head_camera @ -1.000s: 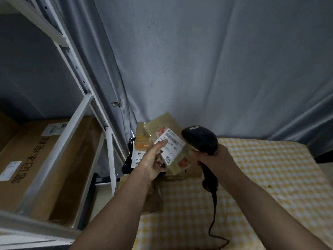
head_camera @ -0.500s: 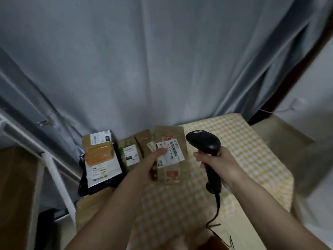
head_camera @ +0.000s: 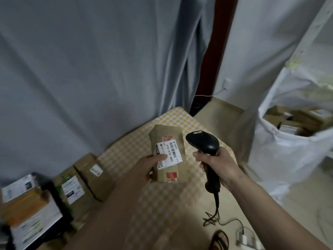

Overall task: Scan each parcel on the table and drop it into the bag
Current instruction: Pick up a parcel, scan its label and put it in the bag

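Left hand point(head_camera: 144, 166) grips brown parcel point(head_camera: 169, 154) above checked table point(head_camera: 180, 120), thumb on label. Right hand point(head_camera: 219, 165) wrapped round black scanner point(head_camera: 202, 142) just right of parcel. White bag point(head_camera: 281, 148) far right. Risk: thumb may hide barcode; throw could miss bag.

Parcel point(head_camera: 169, 154) in left hand point(head_camera: 144, 168): brown kraft cardboard, matt, clear tape giving slight sheen; white paper label under thumb, smooth.
Scanner point(head_camera: 203, 143) in right hand point(head_camera: 218, 165): black plastic, smooth, soft gloss on head; cable point(head_camera: 219, 212) below grip, black, rubbery.
Tablecloth point(head_camera: 162, 199) beneath held parcel: yellow-white checked cloth, matt.
Boxes point(head_camera: 86, 175) left of held parcel: matt cardboard, paper labels.
Bag point(head_camera: 284, 152) right of scanner: white woven plastic, faint sheen.
Curtain point(head_camera: 90, 69) behind: grey cloth, smooth folds.
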A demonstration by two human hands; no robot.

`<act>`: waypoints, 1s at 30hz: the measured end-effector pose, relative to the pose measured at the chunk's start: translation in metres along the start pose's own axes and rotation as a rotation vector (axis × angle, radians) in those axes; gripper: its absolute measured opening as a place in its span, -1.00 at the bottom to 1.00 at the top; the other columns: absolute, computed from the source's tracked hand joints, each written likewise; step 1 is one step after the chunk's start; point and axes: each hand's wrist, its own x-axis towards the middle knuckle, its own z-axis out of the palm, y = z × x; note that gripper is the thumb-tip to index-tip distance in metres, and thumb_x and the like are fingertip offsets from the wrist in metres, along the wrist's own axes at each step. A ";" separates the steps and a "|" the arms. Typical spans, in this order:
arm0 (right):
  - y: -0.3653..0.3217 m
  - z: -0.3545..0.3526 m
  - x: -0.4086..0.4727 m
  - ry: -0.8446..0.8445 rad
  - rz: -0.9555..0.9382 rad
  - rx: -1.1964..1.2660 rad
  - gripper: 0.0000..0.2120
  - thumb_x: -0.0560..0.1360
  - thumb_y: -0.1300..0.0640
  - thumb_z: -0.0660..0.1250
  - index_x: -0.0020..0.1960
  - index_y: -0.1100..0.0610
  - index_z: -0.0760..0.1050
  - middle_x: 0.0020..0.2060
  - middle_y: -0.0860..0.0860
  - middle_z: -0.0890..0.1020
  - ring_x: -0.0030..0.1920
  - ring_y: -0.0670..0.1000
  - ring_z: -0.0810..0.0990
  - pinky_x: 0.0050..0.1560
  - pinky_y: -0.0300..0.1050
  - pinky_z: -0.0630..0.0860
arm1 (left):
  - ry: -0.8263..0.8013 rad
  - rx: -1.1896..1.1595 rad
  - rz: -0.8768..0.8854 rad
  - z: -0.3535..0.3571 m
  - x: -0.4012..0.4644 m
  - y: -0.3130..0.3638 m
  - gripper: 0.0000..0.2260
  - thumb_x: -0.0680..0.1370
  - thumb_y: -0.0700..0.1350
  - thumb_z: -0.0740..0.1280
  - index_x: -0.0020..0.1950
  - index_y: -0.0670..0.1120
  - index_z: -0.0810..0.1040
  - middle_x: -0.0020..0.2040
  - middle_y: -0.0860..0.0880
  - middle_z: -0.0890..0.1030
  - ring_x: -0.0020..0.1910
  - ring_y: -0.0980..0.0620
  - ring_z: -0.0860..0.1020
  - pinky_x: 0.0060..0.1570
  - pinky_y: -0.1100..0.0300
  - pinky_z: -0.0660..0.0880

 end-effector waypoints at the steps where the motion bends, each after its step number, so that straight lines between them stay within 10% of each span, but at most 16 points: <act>1: 0.000 -0.018 0.003 0.026 0.010 0.012 -0.90 0.40 0.27 0.47 -0.17 0.27 0.55 -0.31 0.19 0.53 -0.44 -0.01 0.45 -0.29 -0.09 0.41 | -0.022 0.028 -0.008 0.019 0.009 0.003 -0.57 0.36 -0.05 0.51 0.21 -0.13 0.62 0.05 -0.09 0.70 -0.19 0.01 0.63 -0.41 0.29 0.48; 7: -0.002 -0.127 0.026 0.151 0.062 0.088 -0.86 0.42 0.29 0.45 -0.09 0.34 0.54 -0.33 0.14 0.54 -0.46 -0.02 0.45 -0.37 -0.18 0.42 | -0.151 0.095 -0.077 0.137 0.058 0.021 -0.63 0.43 -0.08 0.47 0.23 -0.12 0.60 0.05 -0.10 0.70 0.05 -0.10 0.66 -0.13 0.03 0.62; 16: -0.003 -0.268 0.057 0.272 0.095 0.172 -0.89 0.42 0.28 0.44 -0.10 0.31 0.58 -0.41 0.10 0.53 -0.41 0.02 0.46 -0.34 -0.16 0.45 | -0.273 0.107 -0.155 0.279 0.110 0.035 -0.59 0.53 0.05 0.36 0.31 -0.12 0.52 -0.56 0.11 0.51 -0.54 0.13 0.53 -0.56 0.32 0.41; 21: 0.002 -0.318 0.064 0.313 0.121 0.233 -0.84 0.44 0.29 0.43 -0.01 0.33 0.57 -0.27 0.21 0.54 -0.36 0.05 0.48 -0.29 -0.12 0.46 | -0.297 0.209 -0.189 0.326 0.131 0.033 -0.62 0.44 0.09 0.42 0.17 -0.07 0.54 -0.47 0.05 0.55 -0.39 0.05 0.57 -0.27 0.15 0.49; 25: 0.010 -0.345 0.072 0.354 0.135 0.281 -0.81 0.43 0.27 0.43 0.01 0.34 0.57 -0.25 0.21 0.54 -0.34 0.05 0.48 -0.28 -0.11 0.46 | -0.267 0.260 -0.152 0.364 0.144 0.037 -0.64 0.48 -0.05 0.43 0.25 -0.08 0.56 -0.08 -0.09 0.68 -0.17 -0.06 0.63 -0.40 0.16 0.54; 30: 0.021 -0.383 0.081 0.429 0.157 0.305 -0.80 0.42 0.28 0.44 -0.02 0.38 0.56 -0.28 0.18 0.57 -0.37 0.05 0.48 -0.29 -0.11 0.45 | -0.303 0.318 -0.171 0.423 0.172 0.047 -0.74 0.51 -0.12 0.40 0.19 -0.10 0.58 -0.11 -0.09 0.71 -0.27 -0.03 0.68 -0.42 0.15 0.56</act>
